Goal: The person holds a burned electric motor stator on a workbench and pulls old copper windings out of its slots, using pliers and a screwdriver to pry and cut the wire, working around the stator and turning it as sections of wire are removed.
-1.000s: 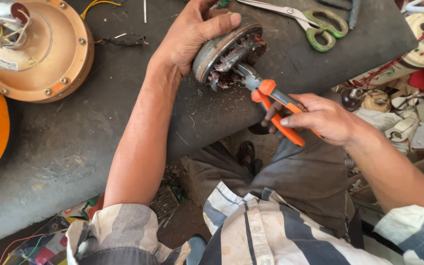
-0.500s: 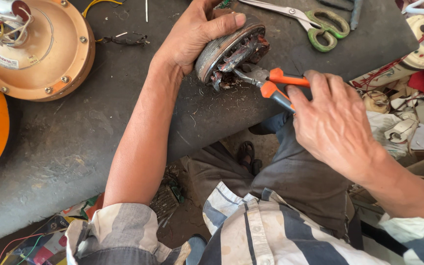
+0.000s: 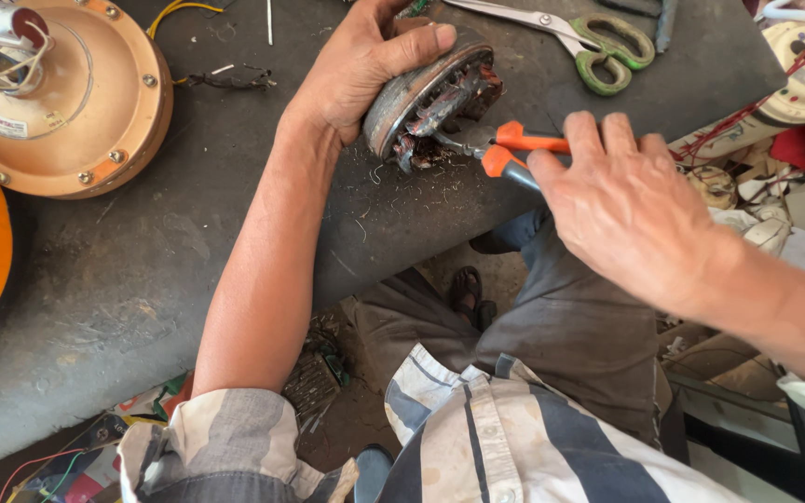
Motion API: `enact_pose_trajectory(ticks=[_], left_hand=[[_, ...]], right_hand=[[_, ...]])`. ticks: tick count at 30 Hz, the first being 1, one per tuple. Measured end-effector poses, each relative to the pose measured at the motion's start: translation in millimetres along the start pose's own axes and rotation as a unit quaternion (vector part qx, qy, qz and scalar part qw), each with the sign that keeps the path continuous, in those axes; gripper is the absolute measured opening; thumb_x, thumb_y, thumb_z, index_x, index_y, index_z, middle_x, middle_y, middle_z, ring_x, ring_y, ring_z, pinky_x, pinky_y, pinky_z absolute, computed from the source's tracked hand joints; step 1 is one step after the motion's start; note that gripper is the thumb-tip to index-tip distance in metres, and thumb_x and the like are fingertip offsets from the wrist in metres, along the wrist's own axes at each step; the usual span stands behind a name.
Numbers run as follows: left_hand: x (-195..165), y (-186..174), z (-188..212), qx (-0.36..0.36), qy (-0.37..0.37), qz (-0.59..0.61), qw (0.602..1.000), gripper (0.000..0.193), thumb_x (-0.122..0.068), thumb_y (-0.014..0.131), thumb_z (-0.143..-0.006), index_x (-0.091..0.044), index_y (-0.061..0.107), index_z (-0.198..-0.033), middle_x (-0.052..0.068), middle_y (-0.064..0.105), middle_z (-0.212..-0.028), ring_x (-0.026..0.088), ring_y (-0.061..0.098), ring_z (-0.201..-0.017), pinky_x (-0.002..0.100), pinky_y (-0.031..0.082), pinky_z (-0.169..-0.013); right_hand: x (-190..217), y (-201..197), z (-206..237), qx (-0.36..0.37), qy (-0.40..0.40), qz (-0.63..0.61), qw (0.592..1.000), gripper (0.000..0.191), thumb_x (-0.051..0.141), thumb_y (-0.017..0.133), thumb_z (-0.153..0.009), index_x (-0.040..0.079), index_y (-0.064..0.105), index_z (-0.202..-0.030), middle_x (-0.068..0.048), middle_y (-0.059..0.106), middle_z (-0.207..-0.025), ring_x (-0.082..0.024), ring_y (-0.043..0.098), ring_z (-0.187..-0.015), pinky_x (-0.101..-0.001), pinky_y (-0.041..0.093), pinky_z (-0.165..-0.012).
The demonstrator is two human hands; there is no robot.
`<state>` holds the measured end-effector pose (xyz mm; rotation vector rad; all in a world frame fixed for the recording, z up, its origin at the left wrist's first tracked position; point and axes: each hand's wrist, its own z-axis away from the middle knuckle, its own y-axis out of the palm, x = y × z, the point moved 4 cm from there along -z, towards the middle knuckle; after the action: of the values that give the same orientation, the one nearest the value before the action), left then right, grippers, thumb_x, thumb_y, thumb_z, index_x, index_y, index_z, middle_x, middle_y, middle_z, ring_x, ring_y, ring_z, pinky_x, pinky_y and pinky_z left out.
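Head view: right hand (image 3: 631, 200), rolled palm-down since a second ago, clamped on orange pliers (image 3: 505, 154) biting motor stator (image 3: 430, 102); left hand (image 3: 365, 61) gripping stator's top.

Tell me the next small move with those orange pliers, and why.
Probably squeeze and pull outward: the orange-handled pliers in the right hand have their nose in the motor core's windings, the left hand braces it on the dark table, and wire scraps lie beneath.
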<state>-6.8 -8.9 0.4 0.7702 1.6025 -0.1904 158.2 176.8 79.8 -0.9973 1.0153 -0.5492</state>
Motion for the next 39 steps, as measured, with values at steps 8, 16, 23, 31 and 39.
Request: enact_pose_trajectory(ticks=[8, 16, 23, 31, 39], left_hand=[[3, 8, -4, 0.039, 0.032, 0.015, 0.999, 0.065, -0.021, 0.088, -0.094, 0.005, 0.051, -0.140, 0.013, 0.071, -0.102, 0.016, 0.075, -0.085, 0.033, 0.066, -0.076], [4, 14, -9, 0.010, 0.009, -0.003, 1.000, 0.053, -0.018, 0.085, -0.092, 0.007, 0.056, -0.128, 0.014, 0.075, -0.101, 0.018, 0.077, -0.085, 0.033, 0.068, -0.075], [3, -7, 0, -0.010, 0.032, 0.027, 0.999, 0.064, -0.019, 0.087, -0.092, 0.009, 0.051, -0.137, 0.017, 0.065, -0.124, 0.020, 0.074, -0.105, 0.037, 0.066, -0.089], [7, -5, -4, 0.010, 0.010, 0.026, 1.000, 0.067, -0.020, 0.086, -0.090, 0.007, 0.051, -0.140, 0.017, 0.062, -0.127, 0.021, 0.072, -0.106, 0.036, 0.068, -0.089], [5, -5, -3, 0.021, -0.004, -0.044, 0.999, 0.072, -0.030, 0.086, -0.088, 0.006, 0.051, -0.140, 0.019, 0.070, -0.117, 0.022, 0.076, -0.103, 0.034, 0.069, -0.089]], right_hand=[[-18, 23, -9, 0.079, 0.001, -0.332, 0.940, 0.023, 0.014, 0.059, -0.084, 0.005, 0.062, -0.105, -0.014, 0.057, -0.087, -0.032, 0.065, -0.078, -0.0498, 0.054, -0.077], [-21, 60, -6, 0.254, 0.102, -0.508, 0.817, 0.015, 0.013, 0.059, -0.089, 0.008, 0.064, -0.103, -0.014, 0.068, -0.082, -0.025, 0.069, -0.076, -0.0427, 0.056, -0.074], [1, 91, -8, 0.175, 0.079, -0.845, 0.499, 0.020, 0.004, 0.056, -0.084, 0.001, 0.063, -0.103, -0.015, 0.065, -0.097, -0.023, 0.069, -0.081, -0.0383, 0.056, -0.066], [-15, 93, -5, 0.135, 0.033, -0.759, 0.636, 0.054, 0.008, 0.058, -0.084, 0.009, 0.059, -0.138, -0.009, 0.068, -0.109, -0.018, 0.069, -0.086, -0.0330, 0.059, -0.079], [-39, 112, 29, 0.239, 0.103, -0.606, 0.752, 0.037, 0.015, 0.067, -0.089, 0.011, 0.070, -0.126, -0.020, 0.057, -0.077, -0.022, 0.049, -0.063, -0.0395, 0.044, -0.057]])
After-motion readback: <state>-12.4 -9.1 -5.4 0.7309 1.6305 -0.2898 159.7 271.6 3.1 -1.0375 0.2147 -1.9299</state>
